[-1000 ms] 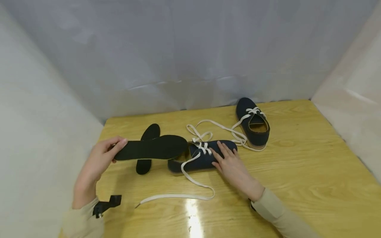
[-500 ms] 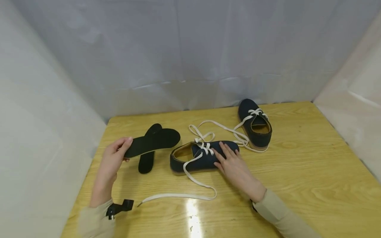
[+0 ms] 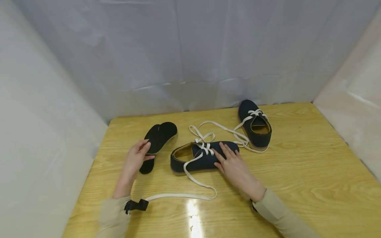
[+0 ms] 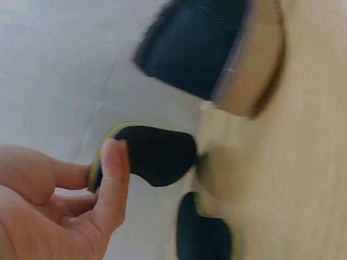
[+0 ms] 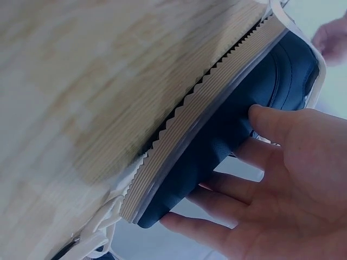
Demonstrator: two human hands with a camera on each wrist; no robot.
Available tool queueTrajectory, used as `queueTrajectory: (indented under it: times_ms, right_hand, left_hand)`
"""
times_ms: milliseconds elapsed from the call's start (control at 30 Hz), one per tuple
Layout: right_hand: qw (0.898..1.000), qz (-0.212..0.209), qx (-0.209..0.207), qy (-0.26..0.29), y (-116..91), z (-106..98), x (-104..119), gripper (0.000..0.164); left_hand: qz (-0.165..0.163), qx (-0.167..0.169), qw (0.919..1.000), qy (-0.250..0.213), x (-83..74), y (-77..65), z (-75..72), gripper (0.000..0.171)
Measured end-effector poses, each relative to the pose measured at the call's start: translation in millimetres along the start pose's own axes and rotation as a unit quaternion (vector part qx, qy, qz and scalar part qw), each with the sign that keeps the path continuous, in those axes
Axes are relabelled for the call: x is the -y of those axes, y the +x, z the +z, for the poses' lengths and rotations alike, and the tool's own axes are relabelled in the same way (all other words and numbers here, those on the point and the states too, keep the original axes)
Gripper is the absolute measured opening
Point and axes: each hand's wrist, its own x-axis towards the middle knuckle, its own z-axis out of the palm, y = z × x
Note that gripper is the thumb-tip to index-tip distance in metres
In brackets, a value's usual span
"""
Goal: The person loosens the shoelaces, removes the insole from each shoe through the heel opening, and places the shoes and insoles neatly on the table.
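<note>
My left hand [image 3: 135, 162] pinches a black insole [image 3: 165, 133] between thumb and fingers. In the left wrist view the held insole [image 4: 162, 154] shows a yellowish edge and is raised off the table. Below and partly behind it lies a second black insole [image 3: 147, 167], its middle hidden. To their right a navy lace-up shoe [image 3: 205, 163] stands with its heel towards the left hand and its opening in sight. My right hand [image 3: 238, 172] rests on the shoe's toe with spread, nearly straight fingers; in the right wrist view the fingers [image 5: 227, 208] touch the dark upper.
A second navy shoe [image 3: 254, 127] stands at the back right of the wooden table [image 3: 309, 165]. A loose white lace [image 3: 184, 196] runs from the near shoe across the front of the table. More lace [image 3: 220, 125] loops between the two shoes. Pale sheeting [image 3: 178, 49] surrounds the table.
My left hand has drawn the insole back from the shoe's opening and turned its broad end away from me, over the other insole. The hand itself has moved right. My right hand stays on the toe.
</note>
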Motion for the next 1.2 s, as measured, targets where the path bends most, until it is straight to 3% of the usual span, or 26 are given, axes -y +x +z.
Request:
queueTrajectory:
  times_ms: [133,233,333,433,533,633,800,1033,1200]
  right_hand:
    - [1.0,-0.004,-0.003,0.004,-0.2,1.2,0.2,0.05]
    - [1.0,-0.002,-0.002,0.005,-0.2,1.1,0.6,0.05]
    - [1.0,0.0,0.0,0.003,0.2,0.2,1.1,0.05]
    - [1.0,0.0,0.002,0.0,0.7,-0.5,1.3,0.05]
    - [1.0,-0.001,0.003,-0.001,1.1,-0.6,1.2,0.05]
    - [1.0,0.0,0.004,-0.002,1.4,-0.6,1.0,0.05]
    - [1.0,0.0,0.004,-0.003,2.1,-1.1,1.1,0.05]
    - [1.0,-0.002,0.003,-0.003,2.1,-2.2,1.0,0.05]
    - [1.0,-0.004,0.003,0.0,0.0,-5.4,0.7,0.049]
  left_hand:
    - [-0.022,0.035,0.9969,0.067,10.4,1.3,9.1,0.054]
    - [-0.023,0.047,0.9875,0.148,14.6,0.9,14.7,0.057]
    - [-0.022,0.055,0.9696,0.237,15.2,-0.8,20.0,0.056]
    - [-0.021,0.074,0.9465,0.313,15.0,-3.5,24.5,0.057]
    - [-0.005,0.084,0.9236,0.374,15.1,-4.8,27.1,0.057]
    - [0.029,0.072,0.897,0.435,14.3,-5.1,28.2,0.053]
    - [0.054,0.053,0.8733,0.481,13.6,-3.6,28.5,0.046]
    - [0.048,0.045,0.8552,0.514,9.1,-0.9,30.2,0.058]
    - [0.065,0.05,0.8335,0.546,6.5,-2.1,33.9,0.057]
